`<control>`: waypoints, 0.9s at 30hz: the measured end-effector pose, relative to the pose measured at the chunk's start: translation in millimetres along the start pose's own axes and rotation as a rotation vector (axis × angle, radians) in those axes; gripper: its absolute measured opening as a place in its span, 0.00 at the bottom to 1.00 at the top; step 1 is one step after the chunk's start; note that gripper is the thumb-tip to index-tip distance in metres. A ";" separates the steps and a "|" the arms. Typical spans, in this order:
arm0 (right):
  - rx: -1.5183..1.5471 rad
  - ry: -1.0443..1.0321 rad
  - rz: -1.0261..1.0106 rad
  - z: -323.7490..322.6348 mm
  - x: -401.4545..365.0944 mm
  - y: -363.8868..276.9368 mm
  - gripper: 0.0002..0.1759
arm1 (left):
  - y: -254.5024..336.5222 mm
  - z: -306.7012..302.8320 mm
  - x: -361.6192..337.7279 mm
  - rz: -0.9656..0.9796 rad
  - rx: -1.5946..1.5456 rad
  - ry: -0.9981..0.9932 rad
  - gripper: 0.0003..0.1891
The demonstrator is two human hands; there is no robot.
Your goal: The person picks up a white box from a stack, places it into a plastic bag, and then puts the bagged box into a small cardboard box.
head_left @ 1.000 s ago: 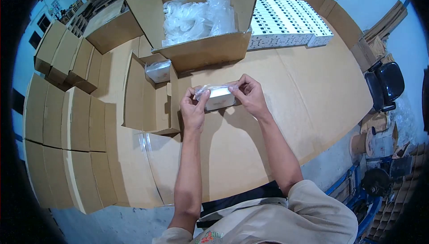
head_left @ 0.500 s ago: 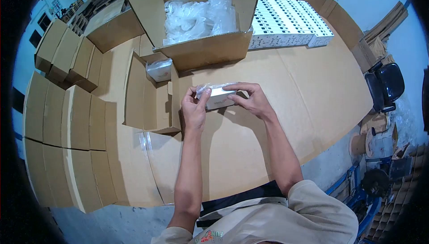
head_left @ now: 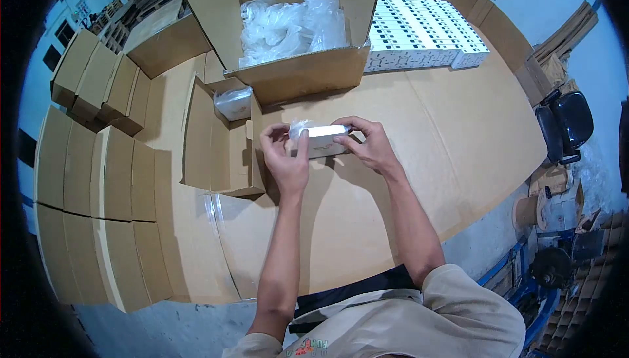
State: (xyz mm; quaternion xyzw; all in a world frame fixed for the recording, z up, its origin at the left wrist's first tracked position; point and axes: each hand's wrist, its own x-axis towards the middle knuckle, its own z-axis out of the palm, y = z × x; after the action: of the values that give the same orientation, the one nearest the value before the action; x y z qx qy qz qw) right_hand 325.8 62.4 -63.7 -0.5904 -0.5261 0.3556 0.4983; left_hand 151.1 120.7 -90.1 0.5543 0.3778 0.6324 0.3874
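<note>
Left hand and right hand partly closed, apart from each other, both clamped on one white box; left thumb upright against the near face at the box's left end, left fingers curled behind among crumpled clear film; right thumb on the near face toward the right end, right index finger along the top at the far corner.

Box held in front of the person, above the tabletop, casting a shadow below; long axis runs left to right across the view, right end slightly farther up; a broad side with faint print faces the person; print too small to read.

Small carton just left of the left hand, open top, a film-wrapped pack in its far end; its right wall is the nearest edge to that hand; large carton beyond, filled with clear bags; rows of white boxes at far right; tabletop stretches right of the right hand to a slanting edge, and toward the person to the near edge; brown boxes line the left side.
</note>
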 end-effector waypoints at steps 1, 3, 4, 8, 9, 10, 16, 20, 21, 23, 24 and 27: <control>-0.020 0.030 -0.024 0.2 0.9 3.2 0.16 | 5.6 0.5 -1.7 0.125 0.121 0.055 0.19; -0.059 0.091 -0.071 0.1 3.4 11.2 0.17 | 13.1 -5.8 -0.2 0.395 0.269 -0.038 0.19; -0.053 0.086 -0.072 -0.1 4.1 13.2 0.17 | 15.6 -8.3 0.1 0.530 0.342 -0.086 0.19; -0.004 0.065 -0.074 1.0 3.4 14.9 0.17 | 22.6 -1.9 -6.6 0.645 0.452 -0.270 0.15; 0.014 0.059 -0.075 1.7 2.9 12.7 0.16 | 20.4 -1.0 -7.4 0.639 0.472 -0.285 0.15; -0.004 0.052 -0.080 1.3 1.8 9.9 0.16 | 15.8 0.1 -8.4 0.632 0.492 -0.300 0.15; -0.097 0.009 -0.129 -4.8 0.5 4.7 0.15 | 13.0 -0.6 -4.7 0.569 0.532 -0.291 0.15; -0.061 -0.001 -0.051 -9.2 -1.3 -1.6 0.16 | 13.8 -8.1 1.8 0.506 0.506 -0.309 0.14; -0.050 0.001 -0.043 -9.9 -2.1 -3.4 0.16 | 15.1 -9.4 3.4 0.483 0.504 -0.325 0.14; -0.047 0.000 -0.023 -10.9 -2.8 -6.0 0.16 | 19.0 -11.2 6.2 0.435 0.500 -0.358 0.13; -0.045 0.000 -0.013 -11.2 -3.2 -6.8 0.16 | 19.7 -11.9 6.6 0.415 0.481 -0.368 0.12; -0.038 -0.026 0.030 -14.4 -3.3 -8.3 0.16 | 19.4 -13.2 7.8 0.342 0.417 -0.400 0.12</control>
State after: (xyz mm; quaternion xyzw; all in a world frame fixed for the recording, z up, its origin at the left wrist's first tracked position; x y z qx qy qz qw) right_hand 336.5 55.7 -52.5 -0.6029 -0.5301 0.3605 0.4749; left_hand 135.9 119.1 -70.6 0.7902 0.3170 0.4761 0.2202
